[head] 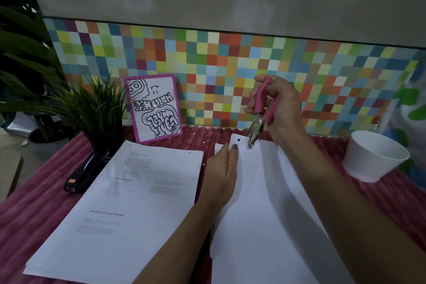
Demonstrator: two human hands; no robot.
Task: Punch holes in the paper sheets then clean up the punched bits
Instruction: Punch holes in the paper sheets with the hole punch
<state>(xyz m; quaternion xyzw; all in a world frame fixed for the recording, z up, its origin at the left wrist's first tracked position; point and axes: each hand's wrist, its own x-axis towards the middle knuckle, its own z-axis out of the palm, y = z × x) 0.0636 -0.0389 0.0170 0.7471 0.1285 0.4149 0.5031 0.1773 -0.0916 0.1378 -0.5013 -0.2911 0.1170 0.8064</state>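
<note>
Right hand (pixel 280 108) grips a pink-handled hole punch (pixel 259 115), its metal tip at the top edge of a blank sheet (pixel 265 191). Left hand (pixel 221 168) pinches that sheet's raised corner, beside one hole. Printed stack (pixel 129 203) lies left, white cup (pixel 373 159) right, on red cloth (pixel 368 203).

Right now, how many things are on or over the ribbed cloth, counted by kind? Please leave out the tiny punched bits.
hole punch: 1
stapler: 1
white cup: 1
pink frame: 1
potted plant: 1
paper piles: 2, printed pile and blank pile
Total: 7
</note>
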